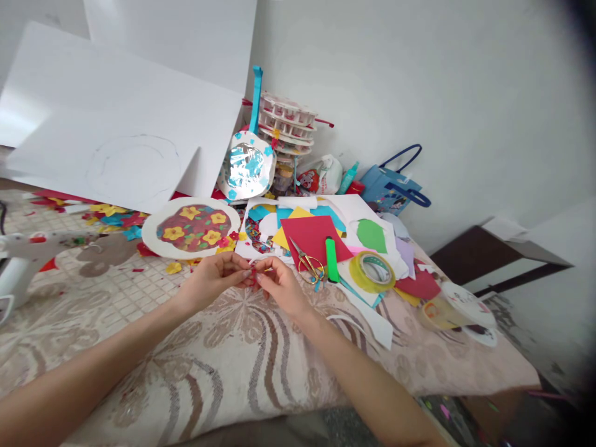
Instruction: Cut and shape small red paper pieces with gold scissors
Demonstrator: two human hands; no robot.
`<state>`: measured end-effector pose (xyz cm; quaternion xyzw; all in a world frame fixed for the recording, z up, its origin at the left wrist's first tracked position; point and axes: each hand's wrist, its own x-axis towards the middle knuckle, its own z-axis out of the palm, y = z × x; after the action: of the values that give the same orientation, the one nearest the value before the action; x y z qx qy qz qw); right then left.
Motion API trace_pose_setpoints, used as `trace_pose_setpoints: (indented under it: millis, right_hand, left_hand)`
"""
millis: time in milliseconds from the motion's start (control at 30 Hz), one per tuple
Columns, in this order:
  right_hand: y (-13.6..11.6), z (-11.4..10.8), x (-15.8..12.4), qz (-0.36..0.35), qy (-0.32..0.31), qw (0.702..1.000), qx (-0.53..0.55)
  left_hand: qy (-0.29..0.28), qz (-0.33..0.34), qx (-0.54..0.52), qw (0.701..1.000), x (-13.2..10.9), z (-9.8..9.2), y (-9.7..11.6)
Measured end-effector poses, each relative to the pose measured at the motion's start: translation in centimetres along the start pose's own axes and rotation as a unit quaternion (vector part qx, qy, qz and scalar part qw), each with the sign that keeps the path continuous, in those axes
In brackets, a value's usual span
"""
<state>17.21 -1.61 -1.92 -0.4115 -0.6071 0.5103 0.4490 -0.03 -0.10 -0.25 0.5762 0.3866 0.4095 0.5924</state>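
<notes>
My left hand (218, 276) and my right hand (280, 282) meet over the patterned cloth, fingertips pinched together. Between them is a small red paper piece (253, 274), mostly covered by the fingers. Just beyond lies an oval white-rimmed panel (153, 231) with yellow paper flowers on a reddish middle. Small red and yellow paper flowers (228, 241) sit at its right edge. To the right of my right hand, gold-handled scissors (311, 266) rest on red paper (316, 233), beside a bright green cutter (331, 259).
A roll of yellow tape (367, 273) lies on paper sheets at the right. At the left stands a white glue gun (18, 261) near paper scraps (112, 214). White boards (116, 112), a tiered paper craft (288, 121) and a blue bag (391, 189) stand along the back.
</notes>
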Motion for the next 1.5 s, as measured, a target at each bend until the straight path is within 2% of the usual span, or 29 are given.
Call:
trace_pose_setpoints:
  millis: [200, 300, 467, 567, 700, 900, 1100, 1267, 1333, 1500]
  right_hand:
    - [-0.3, 0.2, -0.3, -0.036, 0.033, 0.996, -0.070]
    - [-0.4, 0.3, -0.3, -0.041, 0.044, 0.995, -0.085]
    - [-0.3, 0.4, -0.3, 0.020, 0.039, 0.999, -0.018]
    - [-0.2, 0.6, -0.2, 0.045, 0.031, 0.998, 0.035]
    - [-0.2, 0.7, -0.1, 0.054, 0.031, 0.996, 0.065]
    - [-0.6, 0.5, -0.1, 0.053, 0.033, 0.998, 0.031]
    - [-0.6, -0.2, -0.2, -0.025, 0.015, 0.996, -0.085]
    - [-0.5, -0.3, -0.3, -0.077, 0.032, 0.986, -0.144]
    - [-0.6, -0.2, -0.3, -0.065, 0.040, 0.989, -0.124]
    - [-1.0, 0.1, -0.1, 0.055, 0.019, 0.998, 0.012]
  left_hand:
    - [-0.001, 0.031, 0.044, 0.999, -0.1, 0.0, -0.4]
    - [0.025, 0.069, 0.092, 0.993, -0.3, 0.1, -0.5]
    - [0.068, 0.126, 0.224, 0.964, -0.8, 0.5, 0.0]
    - [0.081, 0.152, 0.267, 0.948, -1.0, 0.7, 0.1]
    - [0.083, 0.152, 0.264, 0.949, -1.0, 0.7, 0.0]
    - [0.050, 0.111, 0.220, 0.968, -0.8, 0.6, 0.1]
    - [0.025, 0.095, 0.157, 0.983, -0.4, 0.3, -0.7]
    - [0.026, 0.091, 0.162, 0.982, -0.5, 0.3, -0.5]
    - [0.042, 0.096, 0.180, 0.978, -0.7, 0.4, -0.2]
    - [0.083, 0.166, 0.282, 0.941, -1.0, 0.6, -0.3]
